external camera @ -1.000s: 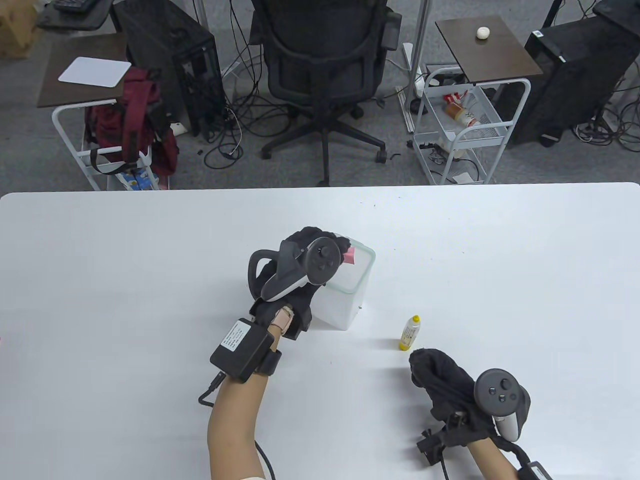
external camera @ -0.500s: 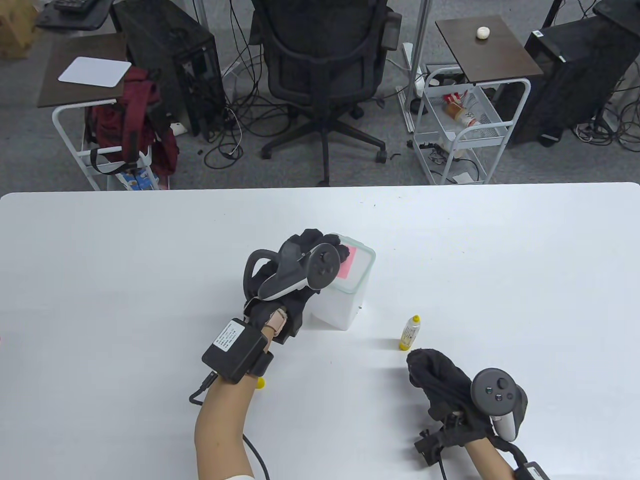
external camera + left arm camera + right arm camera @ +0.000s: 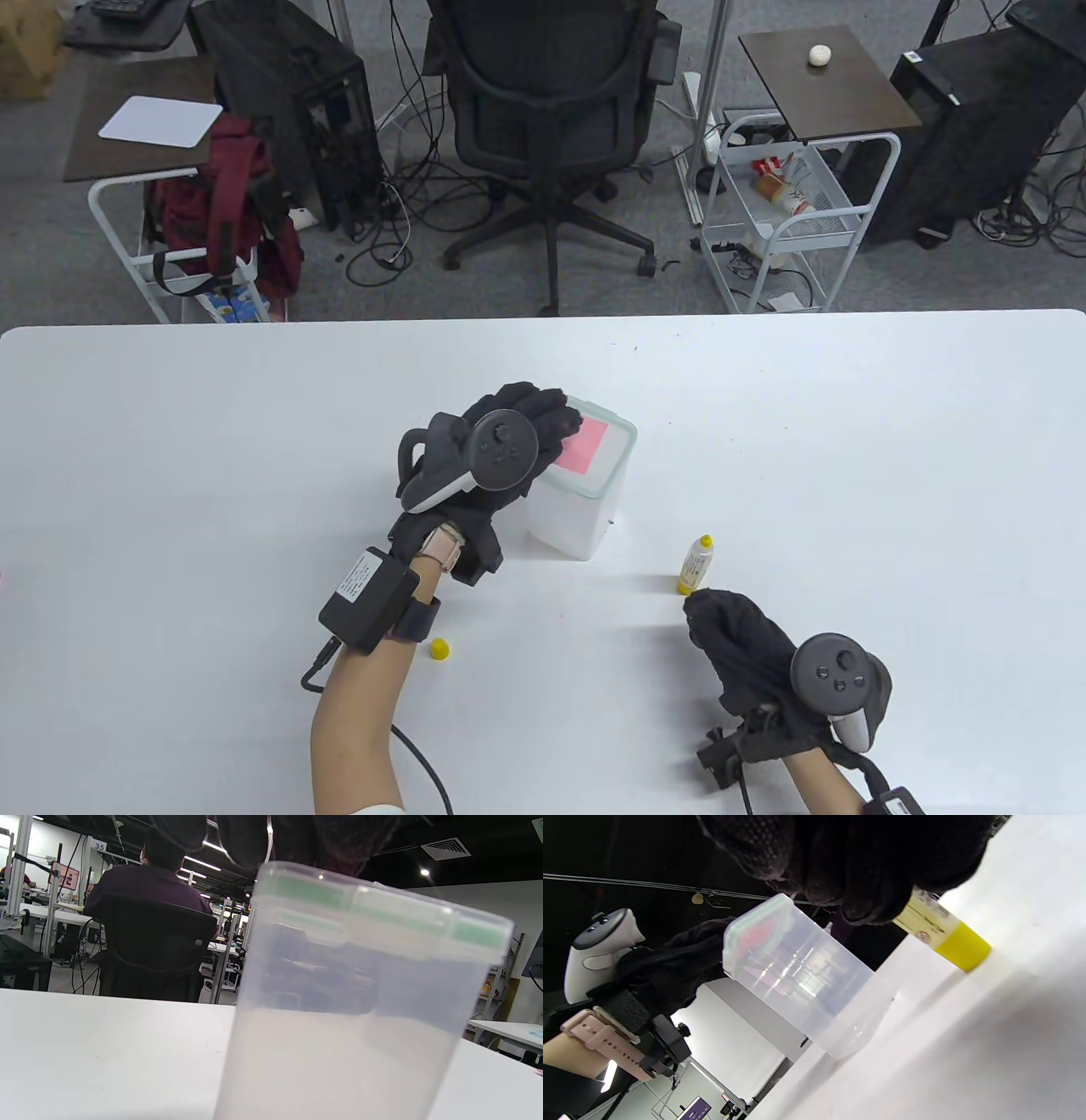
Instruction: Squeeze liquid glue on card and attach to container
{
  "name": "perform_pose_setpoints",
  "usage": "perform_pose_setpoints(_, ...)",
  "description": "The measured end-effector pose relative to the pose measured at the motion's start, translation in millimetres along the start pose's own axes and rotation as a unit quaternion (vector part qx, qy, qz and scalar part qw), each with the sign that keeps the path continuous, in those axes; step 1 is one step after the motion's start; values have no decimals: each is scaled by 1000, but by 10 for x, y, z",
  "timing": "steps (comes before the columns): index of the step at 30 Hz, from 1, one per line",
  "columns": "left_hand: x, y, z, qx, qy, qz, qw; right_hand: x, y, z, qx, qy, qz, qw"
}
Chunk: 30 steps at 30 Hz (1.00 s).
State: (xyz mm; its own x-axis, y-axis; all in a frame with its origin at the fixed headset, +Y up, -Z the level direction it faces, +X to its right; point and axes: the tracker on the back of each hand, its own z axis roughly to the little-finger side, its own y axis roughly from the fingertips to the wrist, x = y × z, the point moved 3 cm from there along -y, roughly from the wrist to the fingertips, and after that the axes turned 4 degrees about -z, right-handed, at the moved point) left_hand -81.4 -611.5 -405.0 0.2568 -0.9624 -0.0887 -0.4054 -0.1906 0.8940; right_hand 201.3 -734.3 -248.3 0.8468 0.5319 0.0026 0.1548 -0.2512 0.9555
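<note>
pressing left hand [image 3: 517, 424] on pink card [image 3: 587, 446] atop container [image 3: 585, 509].

We find ourselves in an office or lab workspace: beyond the white table [image 3: 254, 407] we see a black swivel chair [image 3: 547, 110] on grey carpet, desktop computer towers [image 3: 293, 102], tangled floor cables [image 3: 407, 195], wire carts [image 3: 785, 212], and ceiling strip lights [image 3: 203, 863] over numbered workstations.
</note>
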Motion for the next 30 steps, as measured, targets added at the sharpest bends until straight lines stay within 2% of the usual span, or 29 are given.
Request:
perform_pose_setpoints(3,65,-9,-29,7,-35,24,999,35,-38,-132,23,2,8,1000)
perform_pose_setpoints(9,93,-3,2,11,-11,0,1000,195,-211,-545,76,-11,31,997)
perform_pose_setpoints(13,110,-4,56,12,24,-7,1000,297,-525,-964,89,-62,4,994)
perform_pose_setpoints(15,112,-7,61,14,31,-6,999,273,-727,-1154,114,-58,3,992)
perform_pose_setpoints(17,112,-4,50,15,27,-6,999,214,-947,-1290,122,-1,15,992)
perform_pose_setpoints(19,112,-2,40,16,22,-8,1000,82,-1229,-1351,121,109,4,987)
perform_pose_setpoints(21,116,-2,35,17,24,-9,1000,-88,-1485,-1330,100,210,-30,972)
perform_pose_setpoints(23,118,2,43,16,29,-12,999,-274,-1701,-1256,81,306,-61,947)
perform_pose_setpoints(26,122,4,47,15,37,-15,999,-433,-1829,-1120,60,372,-90,922)
perform_pose_setpoints(27,123,5,49,16,38,-17,999,-422,-1813,-1149,76,371,-74,923)
perform_pose_setpoints(30,129,9,57,17,45,-20,999,-413,-1765,-1161,106,361,-87,922)
